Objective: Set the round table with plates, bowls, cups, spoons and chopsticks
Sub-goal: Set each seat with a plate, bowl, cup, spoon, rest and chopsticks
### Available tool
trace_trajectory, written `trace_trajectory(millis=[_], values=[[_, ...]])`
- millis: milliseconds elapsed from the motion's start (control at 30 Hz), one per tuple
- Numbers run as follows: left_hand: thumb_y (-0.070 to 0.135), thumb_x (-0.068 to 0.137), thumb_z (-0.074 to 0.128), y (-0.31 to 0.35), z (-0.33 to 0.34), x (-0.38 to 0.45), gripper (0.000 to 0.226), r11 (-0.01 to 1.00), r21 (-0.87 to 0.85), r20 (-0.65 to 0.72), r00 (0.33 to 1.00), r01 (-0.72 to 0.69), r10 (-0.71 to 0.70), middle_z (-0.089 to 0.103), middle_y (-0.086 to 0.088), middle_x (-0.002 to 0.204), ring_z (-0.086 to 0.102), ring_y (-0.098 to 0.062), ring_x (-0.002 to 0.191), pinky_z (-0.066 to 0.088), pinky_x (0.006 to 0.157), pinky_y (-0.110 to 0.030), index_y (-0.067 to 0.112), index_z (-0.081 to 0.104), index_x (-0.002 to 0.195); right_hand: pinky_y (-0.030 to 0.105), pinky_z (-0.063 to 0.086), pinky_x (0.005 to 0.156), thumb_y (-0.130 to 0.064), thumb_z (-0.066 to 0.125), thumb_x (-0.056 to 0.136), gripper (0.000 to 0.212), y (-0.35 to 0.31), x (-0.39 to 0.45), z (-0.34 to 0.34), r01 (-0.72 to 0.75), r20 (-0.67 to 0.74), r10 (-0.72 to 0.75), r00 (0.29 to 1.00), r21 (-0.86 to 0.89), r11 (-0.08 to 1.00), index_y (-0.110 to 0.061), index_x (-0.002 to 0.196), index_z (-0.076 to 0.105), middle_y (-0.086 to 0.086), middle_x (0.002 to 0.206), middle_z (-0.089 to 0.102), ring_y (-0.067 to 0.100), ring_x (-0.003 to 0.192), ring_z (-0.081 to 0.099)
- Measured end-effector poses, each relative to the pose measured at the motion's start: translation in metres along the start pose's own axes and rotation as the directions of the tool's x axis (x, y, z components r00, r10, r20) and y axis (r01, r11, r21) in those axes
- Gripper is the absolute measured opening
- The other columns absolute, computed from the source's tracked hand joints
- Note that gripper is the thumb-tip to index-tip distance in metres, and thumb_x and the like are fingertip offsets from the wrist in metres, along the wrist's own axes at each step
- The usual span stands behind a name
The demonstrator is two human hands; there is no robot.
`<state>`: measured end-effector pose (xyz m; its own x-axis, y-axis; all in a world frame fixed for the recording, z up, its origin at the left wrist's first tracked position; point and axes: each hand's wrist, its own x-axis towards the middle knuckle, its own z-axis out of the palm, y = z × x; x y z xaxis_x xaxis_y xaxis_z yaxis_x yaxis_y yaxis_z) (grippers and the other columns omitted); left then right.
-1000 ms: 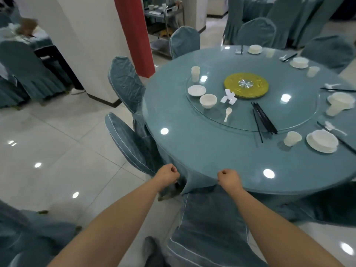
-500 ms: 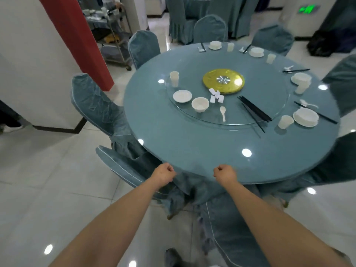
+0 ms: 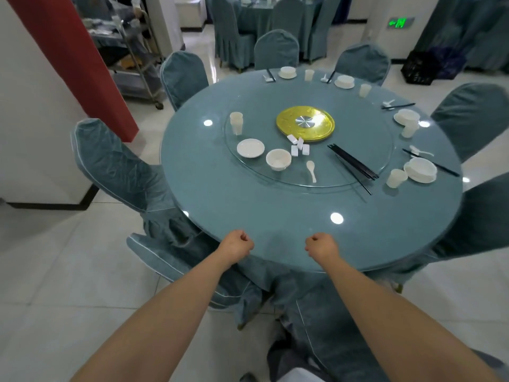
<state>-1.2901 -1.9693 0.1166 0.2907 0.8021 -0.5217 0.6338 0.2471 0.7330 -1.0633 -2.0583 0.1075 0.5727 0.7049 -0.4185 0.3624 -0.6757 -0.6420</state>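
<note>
Over table edge (image 3: pixel 275 260), both fists (image 3: pixel 238 245) clenched, empty.

On the glass turntable (image 3: pixel 366 128) of the round table (image 3: pixel 220 194) lie a white plate (image 3: pixel 250 148), an upright bowl (image 3: pixel 278 159), a cup (image 3: pixel 236 122), a spoon (image 3: pixel 311 170) and a bundle of black chopsticks (image 3: pixel 352 162). Finished settings line the far and right rim.

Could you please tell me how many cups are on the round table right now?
5: one cup on the glass turntable's left, two at the far edge, two on the right. None looks hidden.
</note>
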Motion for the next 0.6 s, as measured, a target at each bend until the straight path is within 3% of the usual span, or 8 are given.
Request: trace_trajectory(millis=[133,367,600], values=[[0.014,0.086,0.059,0.012,-0.012,0.026,0.01,1.0,-0.005,0.021,1.0,0.014,-0.014,0.058,-0.005,0.087,0.062,-0.019,0.077,0.046,0.068,-0.031,0.014,0.049,0.087,0.046,0.052,0.084,-0.007,0.049,0.091,0.018,-0.015,0.024,0.005,-0.003,0.001,0.003,1.0,0.036,0.999,0.001,0.079,0.06,0.032,0.096,0.067,0.043,0.094,0.065],[0.011,0.085,0.059,0.056,-0.03,0.094,0.013,0.998,0.044,-0.027,0.999,0.045,-0.044,0.055,-0.004,0.076,0.058,-0.017,0.066,0.039,0.052,-0.023,0.016,0.047,0.082,0.044,0.052,0.082,-0.01,0.051,0.09,0.027,-0.035,0.1,-0.008,-0.031,0.027,0.029,0.999,0.081,0.996,0.013,0.091,0.064,0.03,0.096,0.068,0.042,0.093,0.066],[0.008,0.084,0.06,0.114,-0.047,0.173,0.015,0.995,0.064,-0.084,0.994,0.073,-0.067,0.055,-0.005,0.072,0.056,-0.015,0.059,0.037,0.05,-0.022,0.016,0.047,0.081,0.043,0.054,0.081,-0.012,0.05,0.089,0.021,-0.068,0.185,-0.025,-0.03,0.055,0.026,0.998,0.086,0.996,-0.001,0.078,0.064,0.028,0.093,0.069,0.031,0.078,0.063]])
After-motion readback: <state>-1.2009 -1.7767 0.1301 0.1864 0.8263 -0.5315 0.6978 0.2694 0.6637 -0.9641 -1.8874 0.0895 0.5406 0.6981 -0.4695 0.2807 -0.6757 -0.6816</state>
